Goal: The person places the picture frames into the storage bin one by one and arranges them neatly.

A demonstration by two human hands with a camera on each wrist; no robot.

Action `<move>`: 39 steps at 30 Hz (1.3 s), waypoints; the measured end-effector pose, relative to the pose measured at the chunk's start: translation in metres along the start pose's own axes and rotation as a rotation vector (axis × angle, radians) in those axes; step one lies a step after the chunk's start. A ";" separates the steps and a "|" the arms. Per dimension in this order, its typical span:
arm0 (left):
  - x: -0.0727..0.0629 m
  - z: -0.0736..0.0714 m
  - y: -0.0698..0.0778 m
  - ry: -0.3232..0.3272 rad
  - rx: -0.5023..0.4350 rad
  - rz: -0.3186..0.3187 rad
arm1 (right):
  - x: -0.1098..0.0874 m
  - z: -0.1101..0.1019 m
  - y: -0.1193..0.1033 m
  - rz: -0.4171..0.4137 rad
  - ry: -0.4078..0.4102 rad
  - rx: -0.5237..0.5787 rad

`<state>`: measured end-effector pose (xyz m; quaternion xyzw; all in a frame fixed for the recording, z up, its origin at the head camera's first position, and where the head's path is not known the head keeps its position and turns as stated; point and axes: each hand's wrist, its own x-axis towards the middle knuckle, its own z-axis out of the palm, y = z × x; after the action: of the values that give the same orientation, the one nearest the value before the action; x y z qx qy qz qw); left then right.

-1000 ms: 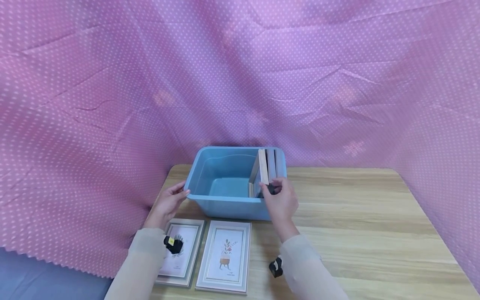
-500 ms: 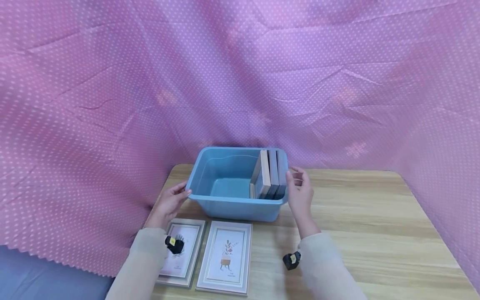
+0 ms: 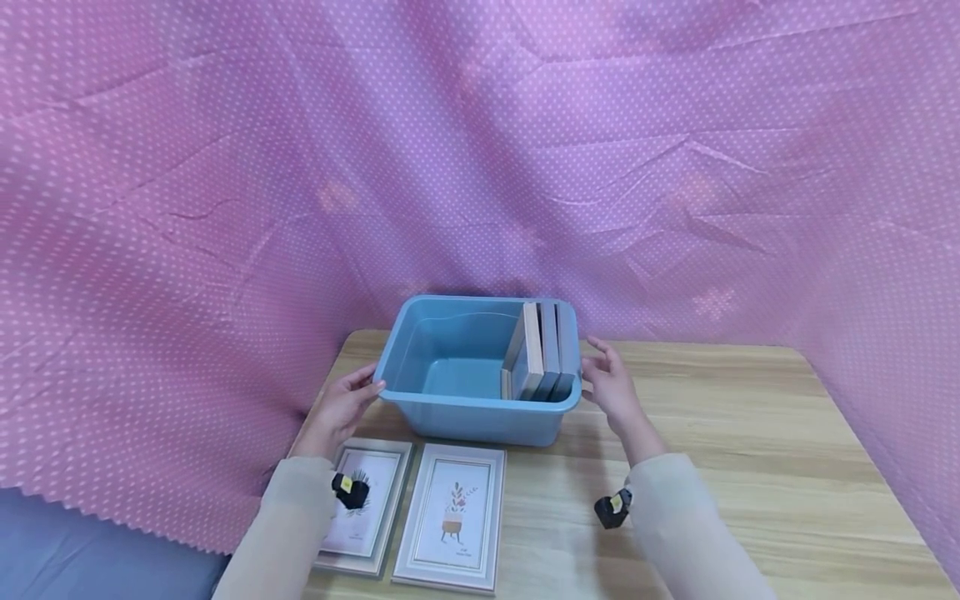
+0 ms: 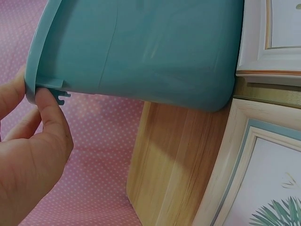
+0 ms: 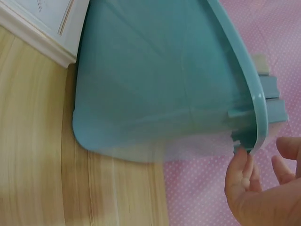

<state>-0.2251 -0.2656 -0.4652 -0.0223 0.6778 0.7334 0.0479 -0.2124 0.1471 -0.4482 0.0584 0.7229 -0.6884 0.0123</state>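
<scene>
A blue plastic bin stands on the table in the head view. My left hand pinches its left rim near the front corner, thumb on top and fingers underneath, as the left wrist view also shows. Beside the bin's right rim is my right hand, fingers spread and loosely bent. In the right wrist view one fingertip is right at the rim's corner. Several picture frames stand on edge inside the bin's right end, among them a beige-edged frame and a grey frame.
In front of the bin lie a frame with a potted-plant picture and a frame with a spiky-leaf picture, the latter partly behind my left wrist. The wooden table extends right. A pink dotted cloth hangs behind.
My right hand has left the frames inside the bin and moved right to the outside of the bin's right rim. My left hand has kept its hold on the left rim.
</scene>
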 end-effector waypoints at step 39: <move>0.007 -0.002 0.006 -0.008 0.058 -0.069 | 0.014 -0.009 0.010 0.074 -0.201 0.170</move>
<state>-0.2329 -0.2679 -0.4604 -0.0416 0.6974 0.7114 0.0765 -0.2246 0.1575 -0.4586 0.0164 0.6542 -0.7488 0.1051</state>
